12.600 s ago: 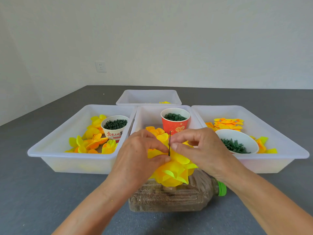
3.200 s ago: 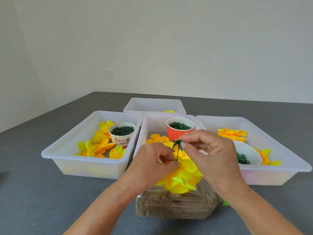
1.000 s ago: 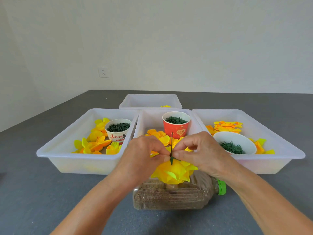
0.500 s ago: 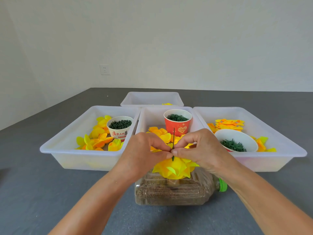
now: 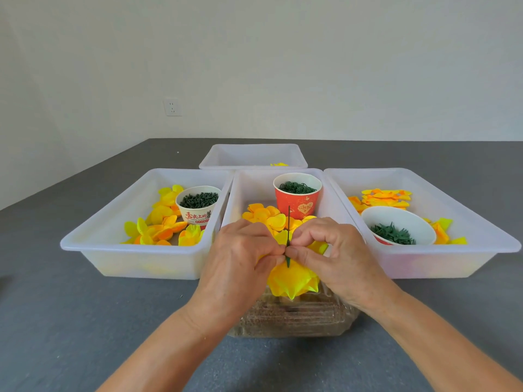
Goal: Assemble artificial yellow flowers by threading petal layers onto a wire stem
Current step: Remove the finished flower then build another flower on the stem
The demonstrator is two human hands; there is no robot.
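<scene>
A yellow flower of stacked petal layers hangs upside down on a thin green wire stem that stands upright between my hands. My left hand and my right hand meet at the stem, fingertips pinching it and the top petal layer from either side. A small green piece shows on the stem just under my fingertips. The flower hovers over a plastic bottle lying on its side on the grey table.
Three white trays stand in a row: left tray with yellow petals and a white cup of green bits, middle tray with a red cup, right tray with a white bowl and petals. A fourth tray sits behind.
My fingertips have closed tighter around the stem and pressed down on the petals. The small green piece has slid lower along the wire toward the flower.
</scene>
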